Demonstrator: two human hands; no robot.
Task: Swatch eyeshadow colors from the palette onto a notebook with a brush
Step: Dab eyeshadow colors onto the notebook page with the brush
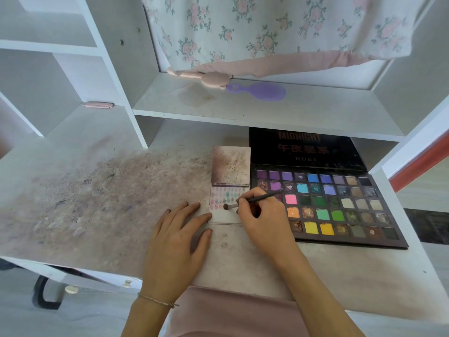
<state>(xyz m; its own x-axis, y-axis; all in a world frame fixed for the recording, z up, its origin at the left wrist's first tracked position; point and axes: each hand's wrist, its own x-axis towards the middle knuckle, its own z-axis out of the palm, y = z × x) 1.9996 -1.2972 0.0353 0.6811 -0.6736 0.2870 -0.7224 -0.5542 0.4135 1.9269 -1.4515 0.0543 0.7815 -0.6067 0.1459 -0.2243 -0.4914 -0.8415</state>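
Observation:
A small open notebook (224,216) lies on the desk, its lower page carrying rows of pink, blue and green swatches. My right hand (261,221) pinches a dark brush (261,197) whose tip touches the page near its left side. My left hand (177,242) lies flat on the desk with straight fingers, fingertips touching the notebook's left edge. To the right sits the open eyeshadow palette (340,210) with several rows of coloured pans and a black lid standing behind it.
The desk top (97,203) is stained with powder. On the shelf above lie a purple hairbrush (263,91) and a pink comb-like object (206,77); floral fabric hangs behind. A pink flat item (97,105) rests on the left shelf.

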